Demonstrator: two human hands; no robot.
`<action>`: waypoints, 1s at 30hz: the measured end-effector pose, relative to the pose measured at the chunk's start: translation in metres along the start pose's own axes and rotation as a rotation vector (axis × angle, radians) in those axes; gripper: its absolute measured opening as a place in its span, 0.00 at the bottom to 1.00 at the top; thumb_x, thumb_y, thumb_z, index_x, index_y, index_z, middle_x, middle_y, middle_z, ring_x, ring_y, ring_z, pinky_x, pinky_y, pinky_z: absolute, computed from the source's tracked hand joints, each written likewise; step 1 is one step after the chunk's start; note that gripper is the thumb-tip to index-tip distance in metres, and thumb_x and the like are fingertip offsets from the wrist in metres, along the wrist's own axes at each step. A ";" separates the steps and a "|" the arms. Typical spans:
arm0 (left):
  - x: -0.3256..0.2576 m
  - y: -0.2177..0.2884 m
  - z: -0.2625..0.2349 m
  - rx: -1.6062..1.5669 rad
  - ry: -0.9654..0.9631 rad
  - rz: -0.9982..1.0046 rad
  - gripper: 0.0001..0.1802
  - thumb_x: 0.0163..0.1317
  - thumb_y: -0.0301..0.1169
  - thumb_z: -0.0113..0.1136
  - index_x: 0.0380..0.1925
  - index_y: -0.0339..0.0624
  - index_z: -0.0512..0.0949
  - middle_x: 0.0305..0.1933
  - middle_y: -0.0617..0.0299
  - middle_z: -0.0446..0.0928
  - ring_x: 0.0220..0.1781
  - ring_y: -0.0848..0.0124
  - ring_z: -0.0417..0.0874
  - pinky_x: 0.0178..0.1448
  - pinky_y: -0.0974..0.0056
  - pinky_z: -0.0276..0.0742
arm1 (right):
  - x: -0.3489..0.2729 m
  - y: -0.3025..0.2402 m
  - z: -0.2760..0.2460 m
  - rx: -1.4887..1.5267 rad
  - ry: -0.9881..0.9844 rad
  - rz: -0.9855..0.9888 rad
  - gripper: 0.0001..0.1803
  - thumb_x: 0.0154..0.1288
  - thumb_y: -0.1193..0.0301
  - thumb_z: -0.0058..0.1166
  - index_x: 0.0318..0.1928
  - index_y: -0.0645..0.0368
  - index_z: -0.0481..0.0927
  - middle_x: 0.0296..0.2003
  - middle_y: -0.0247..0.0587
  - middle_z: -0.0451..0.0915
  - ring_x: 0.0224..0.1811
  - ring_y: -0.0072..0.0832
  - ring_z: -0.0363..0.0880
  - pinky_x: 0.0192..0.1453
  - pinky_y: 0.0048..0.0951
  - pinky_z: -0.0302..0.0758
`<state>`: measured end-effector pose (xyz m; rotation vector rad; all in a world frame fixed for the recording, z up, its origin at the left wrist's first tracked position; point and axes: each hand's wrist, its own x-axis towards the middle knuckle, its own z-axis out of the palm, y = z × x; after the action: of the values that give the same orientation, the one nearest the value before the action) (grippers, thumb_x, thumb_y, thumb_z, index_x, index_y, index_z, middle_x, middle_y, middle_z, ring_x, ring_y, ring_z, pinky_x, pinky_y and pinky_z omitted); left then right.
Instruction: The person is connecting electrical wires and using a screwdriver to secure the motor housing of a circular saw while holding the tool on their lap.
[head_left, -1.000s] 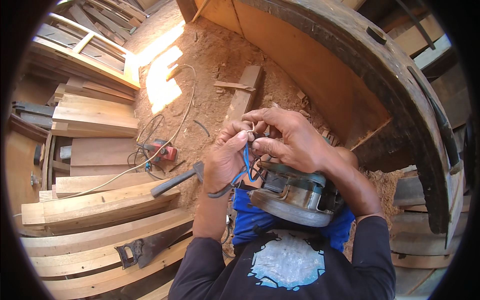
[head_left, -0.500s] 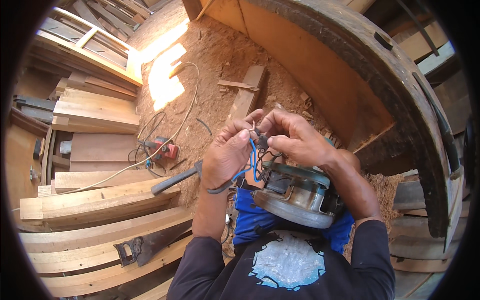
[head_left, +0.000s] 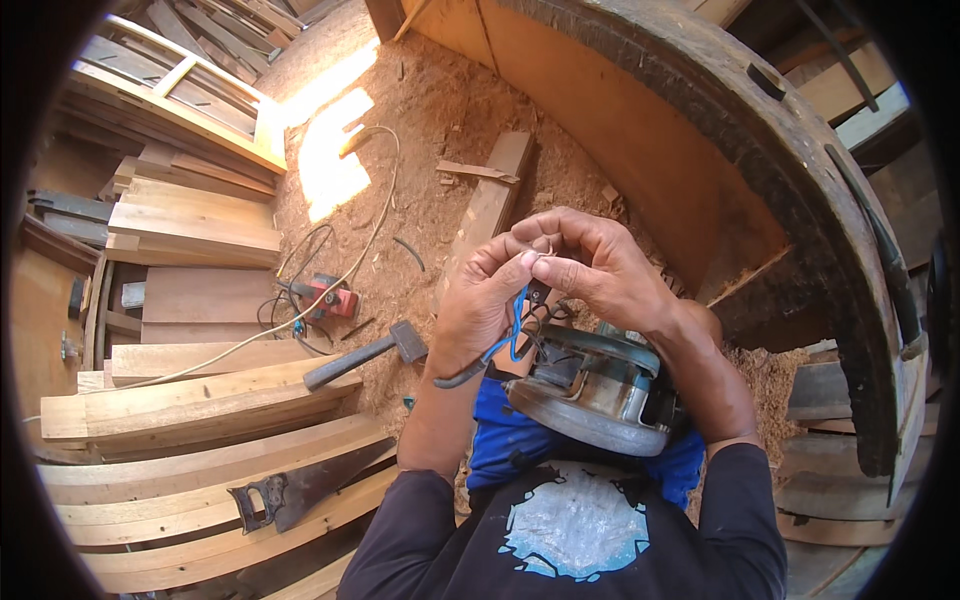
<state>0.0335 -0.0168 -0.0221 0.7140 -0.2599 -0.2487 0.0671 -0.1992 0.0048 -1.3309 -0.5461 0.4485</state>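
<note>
My left hand (head_left: pixel 487 292) and my right hand (head_left: pixel 603 268) meet fingertip to fingertip over my lap. Both are closed in a pinch on the thin bare end of a wire (head_left: pixel 543 251). A blue wire (head_left: pixel 517 325) loops down below the left fingers and runs into a dark cable sleeve (head_left: pixel 462 377) by the left wrist. Under the fingertips hangs a small dark block (head_left: pixel 538 293) with black leads around it. A power tool (head_left: pixel 590 395) with a round metal base and green parts rests on my lap, just below the right hand.
Left of my forearm a hammer (head_left: pixel 365 358) lies near stacked boards (head_left: pixel 200 400). A handsaw (head_left: pixel 300 490) rests on the boards. A red power tool (head_left: pixel 330 297) and pale cord (head_left: pixel 385 210) lie on the sawdust-covered floor. A large curved wooden piece (head_left: pixel 690 150) stands to the right.
The right fingers have left the small dark block and moved up and left to the wire end beside the left fingers. My left forearm has shifted right, uncovering the hammer's head.
</note>
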 end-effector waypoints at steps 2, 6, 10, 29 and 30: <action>0.001 0.004 0.013 0.052 0.126 -0.076 0.08 0.76 0.25 0.56 0.48 0.32 0.80 0.50 0.56 0.83 0.49 0.71 0.87 0.55 0.64 0.86 | -0.003 0.000 0.001 0.038 0.002 -0.013 0.15 0.74 0.70 0.63 0.55 0.66 0.84 0.42 0.39 0.85 0.44 0.24 0.84 0.51 0.31 0.81; -0.001 -0.009 -0.018 0.045 0.125 -0.110 0.11 0.79 0.29 0.53 0.47 0.31 0.79 0.47 0.55 0.83 0.46 0.71 0.87 0.53 0.65 0.87 | -0.001 0.009 -0.003 -0.416 0.085 -0.351 0.09 0.71 0.72 0.64 0.47 0.64 0.88 0.37 0.45 0.87 0.41 0.32 0.86 0.49 0.34 0.82; -0.006 -0.011 -0.028 -0.141 0.045 -0.133 0.13 0.78 0.32 0.50 0.51 0.35 0.76 0.48 0.53 0.83 0.44 0.72 0.87 0.50 0.68 0.87 | -0.004 0.002 -0.003 -0.609 0.160 -0.308 0.07 0.67 0.72 0.65 0.39 0.63 0.88 0.32 0.48 0.85 0.37 0.42 0.85 0.44 0.40 0.79; -0.105 -0.018 -0.046 0.797 0.281 0.315 0.26 0.71 0.42 0.69 0.59 0.33 0.76 0.48 0.58 0.82 0.47 0.73 0.82 0.55 0.65 0.79 | 0.006 0.005 0.001 -0.577 0.206 -0.161 0.09 0.67 0.70 0.65 0.39 0.66 0.87 0.32 0.50 0.86 0.34 0.34 0.85 0.40 0.37 0.78; -0.101 -0.014 -0.047 0.786 0.319 0.306 0.24 0.73 0.41 0.67 0.58 0.32 0.78 0.44 0.58 0.84 0.43 0.74 0.83 0.53 0.66 0.80 | 0.005 0.006 0.000 -0.581 0.206 -0.164 0.09 0.67 0.70 0.65 0.39 0.66 0.87 0.32 0.50 0.86 0.34 0.34 0.85 0.40 0.37 0.78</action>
<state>-0.0482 0.0324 -0.0807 1.4564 -0.1519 0.2838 0.0708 -0.1953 -0.0003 -1.8434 -0.6323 0.0065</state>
